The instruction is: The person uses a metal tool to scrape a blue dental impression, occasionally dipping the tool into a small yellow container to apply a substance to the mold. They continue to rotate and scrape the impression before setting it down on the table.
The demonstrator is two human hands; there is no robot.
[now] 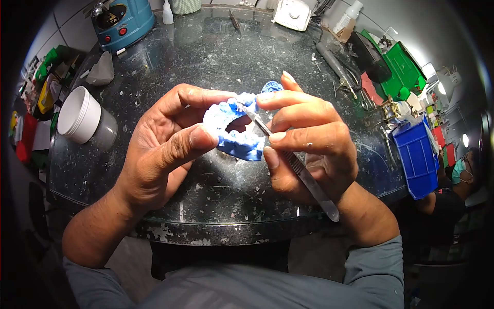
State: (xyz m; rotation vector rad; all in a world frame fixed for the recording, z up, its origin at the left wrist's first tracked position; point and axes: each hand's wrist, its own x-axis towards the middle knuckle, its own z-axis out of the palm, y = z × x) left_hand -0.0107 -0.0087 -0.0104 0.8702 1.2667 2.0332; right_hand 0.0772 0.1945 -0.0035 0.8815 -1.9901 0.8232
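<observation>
Between my hands, above the dark worktop, is a blue, horseshoe-shaped dental cast (241, 148) with tooth shapes along its top. My left hand (167, 141) grips its left side, thumb in front and fingers behind. In my right hand (314, 136) is a metal scalpel (307, 180), pinched between thumb and fingers. Its tip points up and left and meets the teeth at the back of the cast. Fingertips of the right hand also rest against the cast's right side. Another blue dental cast (271, 87) shows partly behind the right fingers.
On the scratched black table (170, 56) stand a white tub (80, 114) at left and a blue machine (126, 26) at back left. Tweezers (235, 22) and a white device (292, 14) lie farther back. A grey handpiece (335, 66) and a blue bin (416, 157) are on the right; a masked person (453, 198) sits beyond.
</observation>
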